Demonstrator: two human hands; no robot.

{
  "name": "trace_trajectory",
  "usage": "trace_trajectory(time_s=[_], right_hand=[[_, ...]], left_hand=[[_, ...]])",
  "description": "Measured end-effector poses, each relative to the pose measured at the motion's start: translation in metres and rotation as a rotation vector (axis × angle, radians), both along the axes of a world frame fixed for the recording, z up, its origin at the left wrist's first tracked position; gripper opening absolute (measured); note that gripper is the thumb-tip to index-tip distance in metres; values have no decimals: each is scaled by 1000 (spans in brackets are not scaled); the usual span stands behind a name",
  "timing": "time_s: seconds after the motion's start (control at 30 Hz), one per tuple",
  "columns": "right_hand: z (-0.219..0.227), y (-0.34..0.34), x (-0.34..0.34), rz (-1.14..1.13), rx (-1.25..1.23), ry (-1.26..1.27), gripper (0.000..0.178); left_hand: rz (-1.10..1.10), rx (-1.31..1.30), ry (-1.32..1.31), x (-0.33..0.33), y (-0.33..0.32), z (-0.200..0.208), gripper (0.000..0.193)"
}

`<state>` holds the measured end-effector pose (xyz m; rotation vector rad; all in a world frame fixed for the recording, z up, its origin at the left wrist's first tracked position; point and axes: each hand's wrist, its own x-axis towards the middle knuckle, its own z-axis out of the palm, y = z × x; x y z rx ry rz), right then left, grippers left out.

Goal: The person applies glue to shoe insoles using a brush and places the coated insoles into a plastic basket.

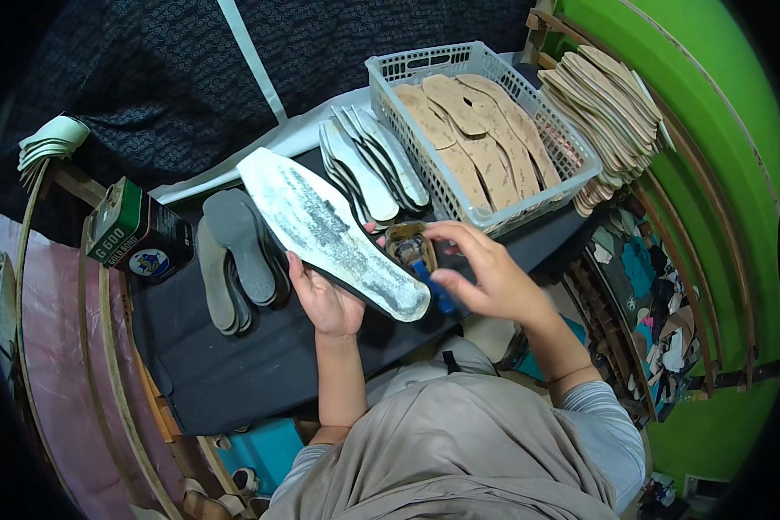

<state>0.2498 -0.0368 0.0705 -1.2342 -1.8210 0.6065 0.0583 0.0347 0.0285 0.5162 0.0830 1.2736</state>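
My left hand [331,299] grips a long shoe sole piece [321,221] from below, its thumb along the near edge and fingertips showing past the far edge. The piece is white, with grey smears down its middle. Just right of its narrower rounded end is a small brown, crusted pot [405,234] with a blue handle-like part [438,295] beside it. My right hand [490,273] is at the pot, index finger by its rim and thumb near the blue part. Thumb and finger are apart; the other fingers are partly hidden.
Grey soles [243,247] lie left of my left hand, near a green and black tin [143,230]. White-topped soles [360,173] lie beyond the held piece. A white plastic crate [572,178] holds beige insoles, with a tall stack of insoles [602,113] beside it. Dark cloth [277,373] covers the table.
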Motion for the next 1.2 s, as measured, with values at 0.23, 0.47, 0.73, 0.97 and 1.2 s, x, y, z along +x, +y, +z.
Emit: trace_trajectory(time_s=[0.23,0.47,0.73,0.97,1.2], right_hand=[[16,13,-1,103,132,-90,98],[29,58,86,-221,225,-192,85],[-13,179,153,-326,-97,-551,63],[-20,229,129,-193,-211,-774,58],[-21,246,109,-214,-272,-928,61]], left_hand=[[69,137,14,52,-5,16,61],[300,221,88,66,-6,20,56],[489,206,164,55,-19,13,43],[561,144,224,62,-40,-4,38],[589,85,328,66,-43,-11,36]])
